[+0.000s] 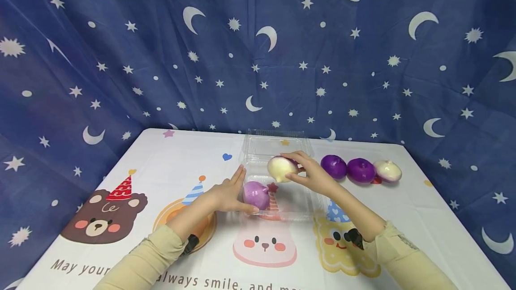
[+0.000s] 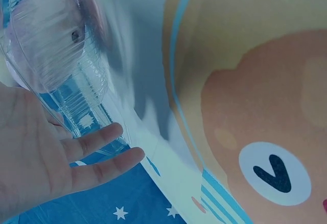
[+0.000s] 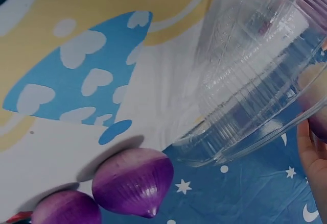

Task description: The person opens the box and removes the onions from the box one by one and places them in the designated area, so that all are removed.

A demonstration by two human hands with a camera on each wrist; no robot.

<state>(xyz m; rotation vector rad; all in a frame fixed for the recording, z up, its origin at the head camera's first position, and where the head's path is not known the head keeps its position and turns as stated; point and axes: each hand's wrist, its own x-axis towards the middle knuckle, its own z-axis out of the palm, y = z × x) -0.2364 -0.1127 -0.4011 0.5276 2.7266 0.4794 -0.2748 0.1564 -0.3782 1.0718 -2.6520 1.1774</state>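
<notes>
Right hand (image 1: 312, 174): thumb and fingers parted just about the width of one pale onion (image 1: 278, 169), gripping it from its right side, thumb on the near side, fingers over the top and far side. Pale onion sits left of those fingertips, above the clear container (image 1: 300, 198) (can't tell if it touches the container floor). Right forearm slants in from lower right, hand turned left, wrist above the near right part of the container.

Left hand (image 1: 230, 195): fingers straight, thumb spread wide from them, gripping nothing. Fingers lie along the container's left side, pointing away; thumb stretches along the near edge. Left wrist view has two fingers extended just beside the clear wall (exact contact hard to tell). Left forearm comes in from lower left, angled toward the container.

Light purple onion (image 1: 255, 195) lies in the container, between the left thumb and fingers, nearer the person than the right fingertips. Clear lid (image 1: 264, 147) is flipped back, beyond both hands' fingers. Right of the right hand, a row: dark purple onion (image 1: 333, 167), second purple onion (image 1: 360, 170), then white onion (image 1: 388, 171) farthest from the fingers. All on the printed tablecloth (image 1: 193, 147).
</notes>
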